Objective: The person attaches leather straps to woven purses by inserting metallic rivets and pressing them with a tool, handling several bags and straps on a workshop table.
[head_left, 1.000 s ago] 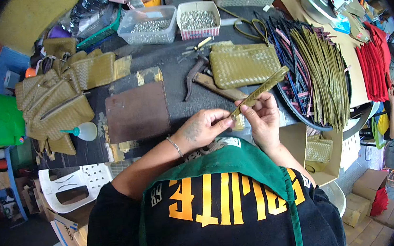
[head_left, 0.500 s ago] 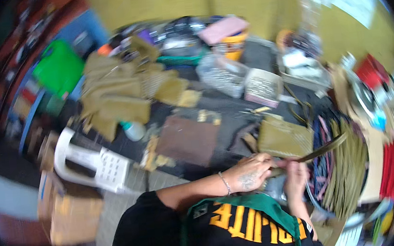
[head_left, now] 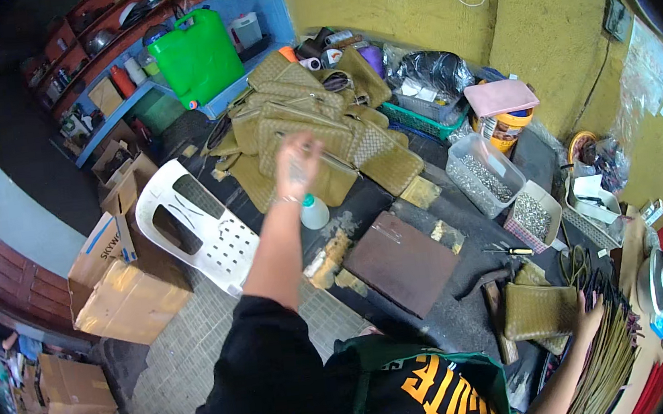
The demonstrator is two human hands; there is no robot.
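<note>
My left hand (head_left: 297,164) is stretched out over a heap of olive woven zip pouches (head_left: 302,117). Motion smears its fingers, so I cannot make out whether they grip anything. At the right, my right hand (head_left: 588,316) is by the upper ends of a bundle of long olive straps (head_left: 603,372). Its fingers are partly lost among the dark strap ends, and whether they close on one is unclear. Just left of that hand lies a single olive woven pouch (head_left: 538,310). A brown square board (head_left: 404,264) lies on the dark table between my arms.
A white bottle with a green cap (head_left: 314,212) stands near my left forearm. A white plastic chair (head_left: 214,243) is beside the table. Boxes of small metal parts (head_left: 478,179), a screwdriver-like tool (head_left: 514,252) and a green jerrycan (head_left: 199,57) are farther back.
My hands have parted from the strap they held together. The left has swung far left to the pouch heap; the right has moved to the strap bundle. The view has turned left.
</note>
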